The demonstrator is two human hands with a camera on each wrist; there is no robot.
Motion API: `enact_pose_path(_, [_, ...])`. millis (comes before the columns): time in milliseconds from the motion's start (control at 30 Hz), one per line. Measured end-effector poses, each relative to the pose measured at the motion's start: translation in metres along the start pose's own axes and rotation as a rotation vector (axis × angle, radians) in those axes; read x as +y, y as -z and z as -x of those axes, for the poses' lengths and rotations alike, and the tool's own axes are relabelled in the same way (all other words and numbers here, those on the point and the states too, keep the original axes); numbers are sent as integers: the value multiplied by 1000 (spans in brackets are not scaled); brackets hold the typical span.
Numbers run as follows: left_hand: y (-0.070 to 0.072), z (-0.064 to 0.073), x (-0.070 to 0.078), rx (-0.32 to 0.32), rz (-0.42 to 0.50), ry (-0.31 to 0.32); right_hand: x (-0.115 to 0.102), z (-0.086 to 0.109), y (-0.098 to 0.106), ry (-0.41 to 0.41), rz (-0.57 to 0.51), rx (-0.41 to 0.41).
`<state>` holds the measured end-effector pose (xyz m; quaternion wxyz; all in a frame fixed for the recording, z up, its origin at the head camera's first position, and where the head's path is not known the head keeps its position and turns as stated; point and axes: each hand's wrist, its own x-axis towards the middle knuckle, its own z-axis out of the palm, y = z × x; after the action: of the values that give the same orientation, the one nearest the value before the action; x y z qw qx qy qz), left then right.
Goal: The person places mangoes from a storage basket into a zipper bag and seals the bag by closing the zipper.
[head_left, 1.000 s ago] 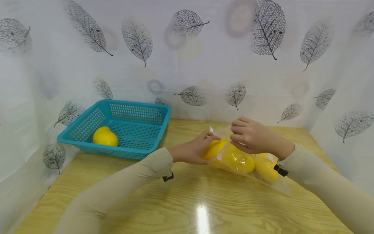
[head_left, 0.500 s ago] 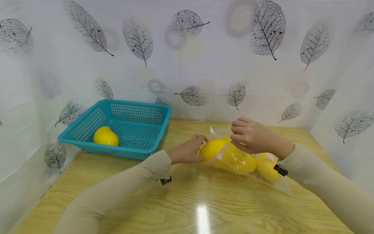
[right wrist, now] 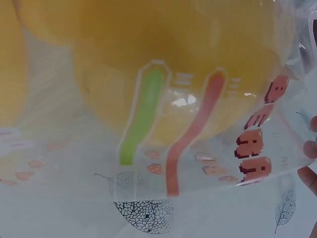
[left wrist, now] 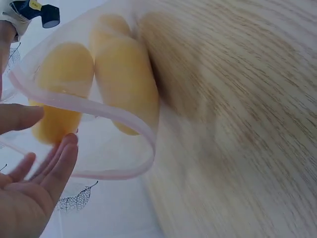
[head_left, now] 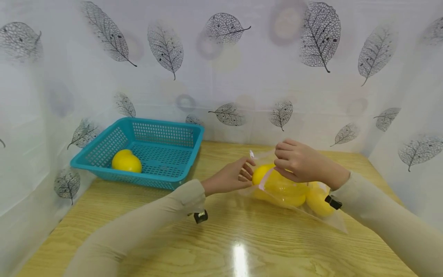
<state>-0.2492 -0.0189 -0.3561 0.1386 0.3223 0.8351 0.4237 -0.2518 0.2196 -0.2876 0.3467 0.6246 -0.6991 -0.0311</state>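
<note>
A clear plastic bag [head_left: 333,223] with a pink-edged mouth lies on its side, its opening facing left. Inside are several yellow mangoes [head_left: 320,200]; the mango nearest the mouth [left wrist: 62,119] sits partly behind the pink rim in the left wrist view. My right hand [head_left: 299,161] pinches the upper edge of the mouth and lifts it. At the opening, my left hand [head_left: 228,177] has its fingers spread and fairly straight, fingertips [left wrist: 69,141] right at the end of that mango. Green and red printed stripes show on the bag [right wrist: 173,168] in the right wrist view.
A blue-green perforated basket [head_left: 121,177] stands at the back left with a yellow mango [head_left: 127,161] in it. The wooden table [head_left: 194,238] runs back to a white leaf-print curtain [head_left: 225,84], which also hangs at both sides.
The left hand drew back left from the mango, then came forward again to its end with fingers spread. That mango has shifted right, deeper into the bag. The right hand keeps its place.
</note>
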Motion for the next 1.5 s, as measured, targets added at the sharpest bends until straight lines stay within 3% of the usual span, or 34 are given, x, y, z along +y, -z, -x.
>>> enact_pose_path(167, [0, -3, -2, -27, 17, -122, 1, 0, 3, 6, 12, 14])
enact_pose_path(233, [0, -4, -5, -20, -15, -121, 1, 0, 3, 9, 11, 18])
enact_pose_path(333, [-2, -4, -9, 37, -133, -96, 1, 0, 4, 12, 8, 22])
enact_pose_path(433, [-3, -6, -13, 104, -250, -24, 1, 1, 4, 11, 5, 21])
enact_pose_path(500, [-2, -8, -17, 110, -279, 53, 1, 1, 4, 12, 3, 21])
enact_pose_path(633, [-2, -13, -31, -33, -226, 252, 0, 1, 5, 10, 2, 18])
enact_pose_path(733, [-6, -17, -42, -155, -197, 327, 0, 1, 5, 6, 3, 12])
enact_pose_path(800, [-9, -20, -46, -182, -203, 328, 0, 1, 5, 4, 4, 8])
enact_pose_path(933, [-13, -21, -44, -150, -201, 299, 0, 1, 5, 5, 3, 10])
enact_pose_path(1367, [6, -15, -2, 10, -217, 145, 7, 1, 13, -38, 28, 36])
enact_pose_path(1500, [12, -17, 6, 81, -165, 132, 7, 1, 15, -44, 30, 37])
